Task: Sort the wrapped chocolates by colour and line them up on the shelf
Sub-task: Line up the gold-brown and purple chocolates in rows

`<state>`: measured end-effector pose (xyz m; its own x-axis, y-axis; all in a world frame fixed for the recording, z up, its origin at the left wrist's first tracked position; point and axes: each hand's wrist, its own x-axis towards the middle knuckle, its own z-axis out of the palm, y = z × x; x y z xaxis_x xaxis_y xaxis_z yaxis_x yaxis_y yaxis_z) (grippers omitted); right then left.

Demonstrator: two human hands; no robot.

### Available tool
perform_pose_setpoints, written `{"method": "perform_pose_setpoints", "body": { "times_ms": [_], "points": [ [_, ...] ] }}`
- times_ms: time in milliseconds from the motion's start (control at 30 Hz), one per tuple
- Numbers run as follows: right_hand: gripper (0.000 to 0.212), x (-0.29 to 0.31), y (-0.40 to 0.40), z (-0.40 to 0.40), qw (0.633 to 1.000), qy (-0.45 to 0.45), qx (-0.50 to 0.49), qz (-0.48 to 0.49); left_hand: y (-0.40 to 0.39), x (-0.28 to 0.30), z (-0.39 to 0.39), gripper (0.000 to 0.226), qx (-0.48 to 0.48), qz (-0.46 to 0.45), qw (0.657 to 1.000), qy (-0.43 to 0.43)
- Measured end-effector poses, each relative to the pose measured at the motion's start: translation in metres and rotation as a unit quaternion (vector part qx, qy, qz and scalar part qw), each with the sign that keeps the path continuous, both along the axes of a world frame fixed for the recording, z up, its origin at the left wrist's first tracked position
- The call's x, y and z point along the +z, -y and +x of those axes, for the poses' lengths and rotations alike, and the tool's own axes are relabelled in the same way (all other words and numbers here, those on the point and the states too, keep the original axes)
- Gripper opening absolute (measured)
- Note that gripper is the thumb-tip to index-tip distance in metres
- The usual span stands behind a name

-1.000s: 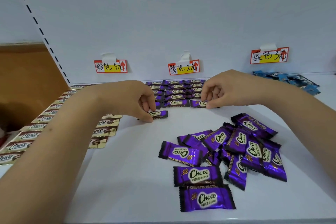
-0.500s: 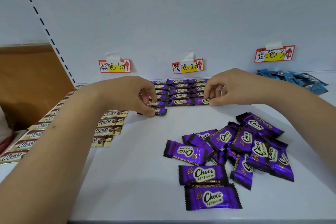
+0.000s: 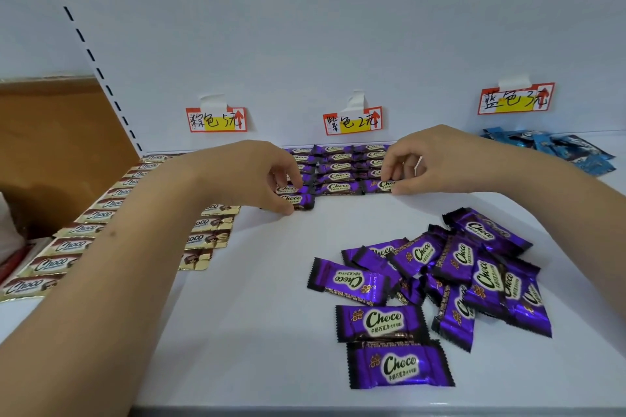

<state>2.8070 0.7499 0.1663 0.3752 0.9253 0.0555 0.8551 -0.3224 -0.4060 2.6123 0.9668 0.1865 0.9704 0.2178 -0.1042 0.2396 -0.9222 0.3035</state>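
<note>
Your left hand pinches a purple chocolate lying on the shelf, just in front of the purple rows under the purple label. Your right hand pinches the right end chocolate of the front row. A loose purple pile lies nearer to you than the rows. Brown chocolates lie left of the rows, blue ones right of them.
</note>
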Motion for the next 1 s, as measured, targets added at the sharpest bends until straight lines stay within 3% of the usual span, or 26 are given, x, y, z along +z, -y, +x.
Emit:
{"method": "perform_pose_setpoints", "body": {
  "times_ms": [733, 1000],
  "points": [
    [0.014, 0.000, 0.000, -0.002, 1.000, 0.011, 0.000, -0.003, 0.007, 0.006, -0.004, 0.031, 0.001, 0.000, 1.000, -0.020],
    [0.020, -0.005, -0.013, -0.012, 0.994, 0.072, 0.047, 0.071, 0.006, 0.001, 0.001, 0.015, -0.022, -0.013, 1.000, 0.004]
  ]
}}
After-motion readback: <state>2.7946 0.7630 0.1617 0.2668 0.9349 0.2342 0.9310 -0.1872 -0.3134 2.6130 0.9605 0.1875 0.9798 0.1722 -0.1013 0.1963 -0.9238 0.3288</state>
